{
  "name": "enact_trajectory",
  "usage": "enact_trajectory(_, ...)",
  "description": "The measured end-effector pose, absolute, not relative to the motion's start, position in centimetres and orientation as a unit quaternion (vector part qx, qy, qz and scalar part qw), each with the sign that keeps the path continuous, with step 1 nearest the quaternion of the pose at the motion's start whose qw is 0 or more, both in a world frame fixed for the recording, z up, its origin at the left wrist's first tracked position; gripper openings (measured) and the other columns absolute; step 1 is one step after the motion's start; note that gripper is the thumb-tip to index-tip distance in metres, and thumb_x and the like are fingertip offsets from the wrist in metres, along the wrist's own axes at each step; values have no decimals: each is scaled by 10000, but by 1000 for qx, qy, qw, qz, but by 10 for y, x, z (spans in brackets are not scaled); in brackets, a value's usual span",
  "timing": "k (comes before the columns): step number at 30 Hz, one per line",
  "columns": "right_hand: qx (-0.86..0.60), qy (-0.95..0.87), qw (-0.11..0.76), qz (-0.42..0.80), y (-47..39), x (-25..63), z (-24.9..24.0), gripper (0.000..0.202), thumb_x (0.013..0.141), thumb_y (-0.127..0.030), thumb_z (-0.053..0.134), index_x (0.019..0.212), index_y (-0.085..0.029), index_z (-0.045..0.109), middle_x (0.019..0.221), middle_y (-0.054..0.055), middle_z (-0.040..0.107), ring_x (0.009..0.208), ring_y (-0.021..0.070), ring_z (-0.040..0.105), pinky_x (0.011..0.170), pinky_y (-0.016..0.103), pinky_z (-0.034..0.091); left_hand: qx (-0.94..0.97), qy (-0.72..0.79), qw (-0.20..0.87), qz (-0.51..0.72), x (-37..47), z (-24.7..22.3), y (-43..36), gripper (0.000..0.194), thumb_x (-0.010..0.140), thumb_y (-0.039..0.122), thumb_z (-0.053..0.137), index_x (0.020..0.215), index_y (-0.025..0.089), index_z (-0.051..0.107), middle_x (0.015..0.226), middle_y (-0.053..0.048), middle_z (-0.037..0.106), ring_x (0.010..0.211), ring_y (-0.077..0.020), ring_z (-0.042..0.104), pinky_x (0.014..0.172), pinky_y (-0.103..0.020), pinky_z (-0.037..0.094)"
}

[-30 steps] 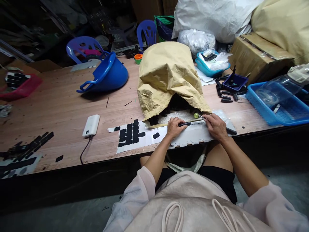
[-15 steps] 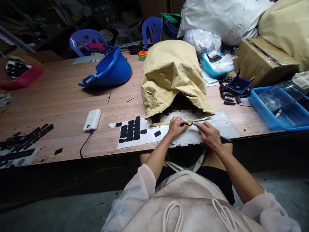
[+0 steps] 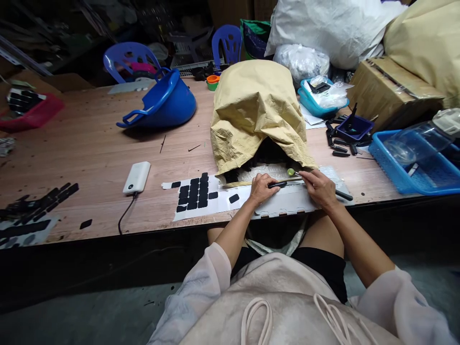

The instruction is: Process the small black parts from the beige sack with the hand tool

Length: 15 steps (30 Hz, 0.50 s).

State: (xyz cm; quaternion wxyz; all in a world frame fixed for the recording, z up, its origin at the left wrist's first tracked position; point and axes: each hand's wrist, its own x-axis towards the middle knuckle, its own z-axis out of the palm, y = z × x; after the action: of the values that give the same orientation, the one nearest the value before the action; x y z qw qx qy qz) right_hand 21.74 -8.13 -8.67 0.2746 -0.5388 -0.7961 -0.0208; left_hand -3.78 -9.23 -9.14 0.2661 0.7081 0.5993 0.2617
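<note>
Sack behind left hand

No text, brand, label or number can be read. A small dark round mark is shown near the cable end of the white device on the desk, but it is too small to be made out as a letter, logo or button.
</note>
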Motion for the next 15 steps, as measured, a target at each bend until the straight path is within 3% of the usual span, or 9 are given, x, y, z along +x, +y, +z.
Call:
enact_trajectory(6, -505, -828, 237, -51, -60, 232, -102, 308, 1044, -319, 518, 1144, -268, 805, 941, 79, 690, 893, 225, 573, 800, 343, 417, 716, 606, 245, 244, -34, -90, -93, 223, 813, 318, 859, 1026, 274, 816, 1002, -30, 735, 1088, -267, 573, 1037, -411, 462)
enact_trajectory(15, -510, -826, 235, -43, -60, 231, -107, 321, 1040, -346, 502, 1161, -272, 790, 951, 89, 682, 913, 243, 546, 812, 365, 413, 741, 563, 259, 257, -35, -76, -115, 166, 911, 353, 778, 1045, 256, 793, 1072, -57, 733, 1116, -268, 568, 1053, -434, 428)
